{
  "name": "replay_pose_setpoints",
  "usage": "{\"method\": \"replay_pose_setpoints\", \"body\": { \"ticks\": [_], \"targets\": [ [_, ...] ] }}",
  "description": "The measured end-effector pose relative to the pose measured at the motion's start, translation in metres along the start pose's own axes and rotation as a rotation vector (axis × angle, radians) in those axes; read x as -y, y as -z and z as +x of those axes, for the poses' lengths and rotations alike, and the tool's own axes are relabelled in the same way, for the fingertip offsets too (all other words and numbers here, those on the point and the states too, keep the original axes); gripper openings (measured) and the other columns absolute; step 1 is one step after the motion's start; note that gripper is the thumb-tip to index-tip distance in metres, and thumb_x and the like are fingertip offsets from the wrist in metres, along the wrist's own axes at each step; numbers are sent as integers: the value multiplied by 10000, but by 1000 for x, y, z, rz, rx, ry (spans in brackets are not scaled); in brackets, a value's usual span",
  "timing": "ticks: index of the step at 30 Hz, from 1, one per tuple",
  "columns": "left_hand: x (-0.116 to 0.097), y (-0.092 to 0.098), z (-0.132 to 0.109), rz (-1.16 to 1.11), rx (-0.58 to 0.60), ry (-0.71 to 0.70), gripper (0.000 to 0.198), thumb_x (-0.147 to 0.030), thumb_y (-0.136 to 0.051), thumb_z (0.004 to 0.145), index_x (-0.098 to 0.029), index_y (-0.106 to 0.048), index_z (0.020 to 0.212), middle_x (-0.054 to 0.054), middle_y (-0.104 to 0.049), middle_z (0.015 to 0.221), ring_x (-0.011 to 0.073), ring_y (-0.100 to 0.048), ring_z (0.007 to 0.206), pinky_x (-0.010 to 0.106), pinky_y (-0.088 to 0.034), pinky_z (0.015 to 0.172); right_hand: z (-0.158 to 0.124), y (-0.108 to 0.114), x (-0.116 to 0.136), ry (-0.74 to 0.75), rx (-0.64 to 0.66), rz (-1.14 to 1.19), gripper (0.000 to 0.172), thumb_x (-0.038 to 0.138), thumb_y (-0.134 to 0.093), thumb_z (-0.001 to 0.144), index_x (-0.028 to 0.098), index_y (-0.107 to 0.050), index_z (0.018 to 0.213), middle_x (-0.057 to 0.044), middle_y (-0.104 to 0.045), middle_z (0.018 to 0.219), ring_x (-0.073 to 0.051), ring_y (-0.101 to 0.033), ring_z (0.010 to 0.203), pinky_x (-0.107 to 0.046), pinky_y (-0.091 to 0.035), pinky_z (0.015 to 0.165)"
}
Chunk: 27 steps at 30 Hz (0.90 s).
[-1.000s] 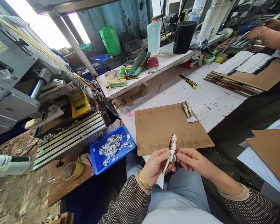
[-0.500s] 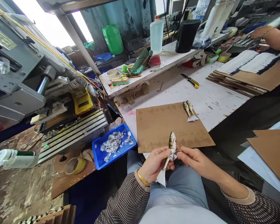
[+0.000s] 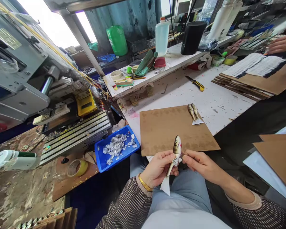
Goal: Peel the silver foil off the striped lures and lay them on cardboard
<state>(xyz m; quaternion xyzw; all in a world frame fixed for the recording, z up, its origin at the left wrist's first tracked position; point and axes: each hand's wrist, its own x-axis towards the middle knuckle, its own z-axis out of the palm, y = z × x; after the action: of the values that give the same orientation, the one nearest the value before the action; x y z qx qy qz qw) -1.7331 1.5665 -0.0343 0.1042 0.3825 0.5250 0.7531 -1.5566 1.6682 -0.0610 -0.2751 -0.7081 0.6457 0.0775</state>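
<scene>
Left grip (image 3: 158, 167) curled around fish-shaped piece (image 3: 177, 145)

The held fish (image 3: 177, 144) is barred in black over olive and cream and touched with red; its middle is banded by silver foil (image 3: 176, 161), and its tail (image 3: 165, 187) is coloured white. On the other two fish (image 3: 193, 111), gold-brown is crossed by dark bars. The board (image 3: 166, 127) is toned brown and blotched darker. The tray (image 3: 100, 156) is coloured blue, its scraps (image 3: 115, 144) silver. The sleeves (image 3: 127, 203) are checked in black and cream and edged with beige. The bench (image 3: 219, 95) is coloured white, flecked with grey and stained pink. Yellow and black are seen on the knife (image 3: 196, 84).
</scene>
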Motion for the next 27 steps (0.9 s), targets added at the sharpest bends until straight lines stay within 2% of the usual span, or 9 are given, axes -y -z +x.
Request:
{"method": "replay_pose_setpoints", "body": {
  "ticks": [7,13,19,23,27],
  "targets": [
    [-2,-1,-1,-6,-24,0,237,-303,-730,845,-90,-647,908,13,-541,700,61,-470,544,193,-509,541,0,0,3,36,-3,-54,523,623,-432,979,187,-462,691,35,-407,621,-102,-369,596,-270,-270,557],
    [-1,0,-2,12,-24,1,288,-326,-774,806,-93,-663,934,13,-561,707,65,-490,540,199,-519,530,0,-1,5,82,87,-7,481,578,-423,1001,180,-550,762,26,-424,636,-105,-383,600,-251,-309,545],
    [-5,1,-1,51,-40,13,317,-354,-796,786,-94,-671,917,7,-571,701,62,-500,524,197,-513,521,1,-4,1,93,35,-75,487,565,-419,1006,181,-518,723,26,-430,632,-107,-388,606,-255,-304,558],
    [-6,2,0,77,-38,13,332,-361,-798,780,-94,-674,935,7,-593,706,61,-521,495,194,-520,511,0,-6,-3,90,69,-13,451,543,-420,1016,173,-577,810,31,-442,659,-100,-373,605,-253,-293,560],
    [-4,5,2,69,-40,27,337,-360,-805,771,-91,-678,930,9,-601,710,54,-520,486,186,-512,504,1,-8,-5,90,121,24,420,517,-418,1027,172,-631,918,11,-546,737,-101,-421,637,-247,-318,584]
  ]
}}
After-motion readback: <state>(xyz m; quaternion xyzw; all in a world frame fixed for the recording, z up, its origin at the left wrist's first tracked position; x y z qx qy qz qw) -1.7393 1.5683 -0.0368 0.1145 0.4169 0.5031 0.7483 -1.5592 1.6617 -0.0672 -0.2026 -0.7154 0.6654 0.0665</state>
